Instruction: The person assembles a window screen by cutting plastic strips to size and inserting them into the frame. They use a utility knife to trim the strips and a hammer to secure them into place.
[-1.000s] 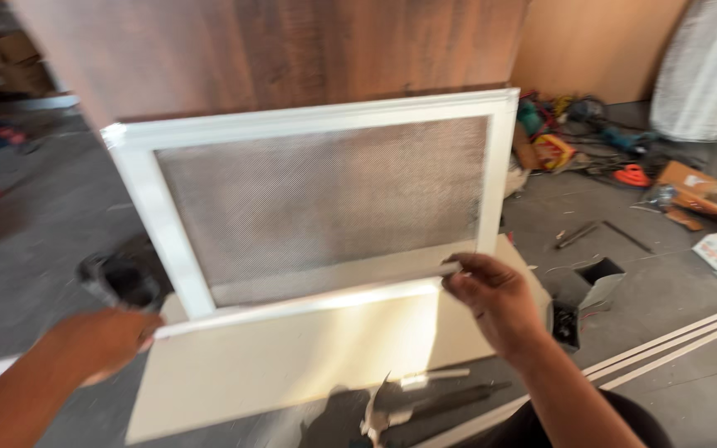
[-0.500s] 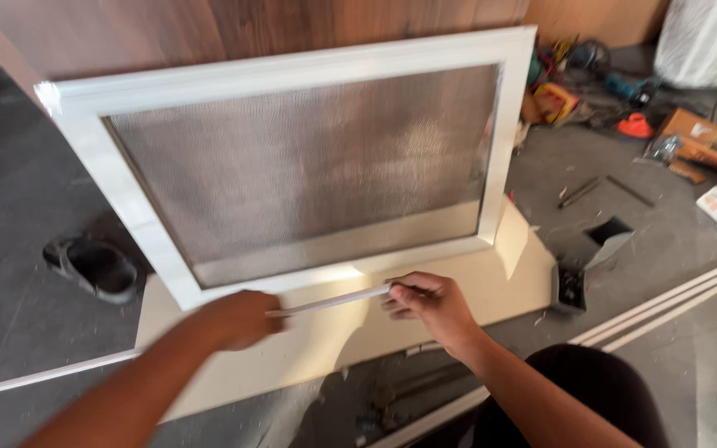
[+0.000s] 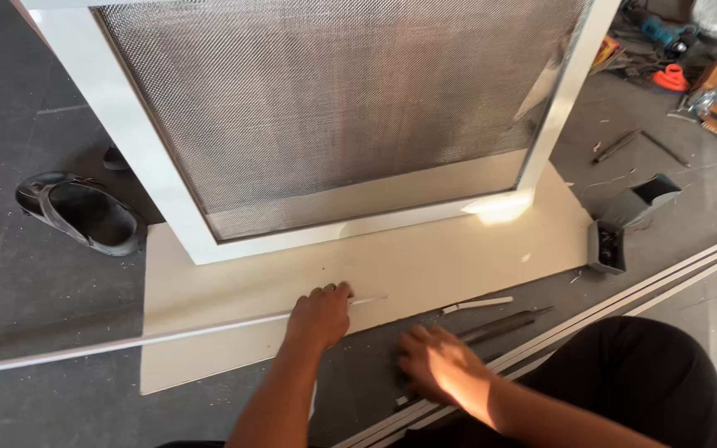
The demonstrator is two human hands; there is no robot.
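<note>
The frame [image 3: 126,141] looked glossy white-painted metal, its mesh [image 3: 334,99] finely woven grey wire; the board [image 3: 425,265] matt cream, the floor [image 3: 26,282] rough grey.

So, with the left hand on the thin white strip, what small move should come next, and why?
Probably close the right hand on the dark hand tool lying just beside it. The left hand already pins the long white strip on the board below the mesh frame.
</note>
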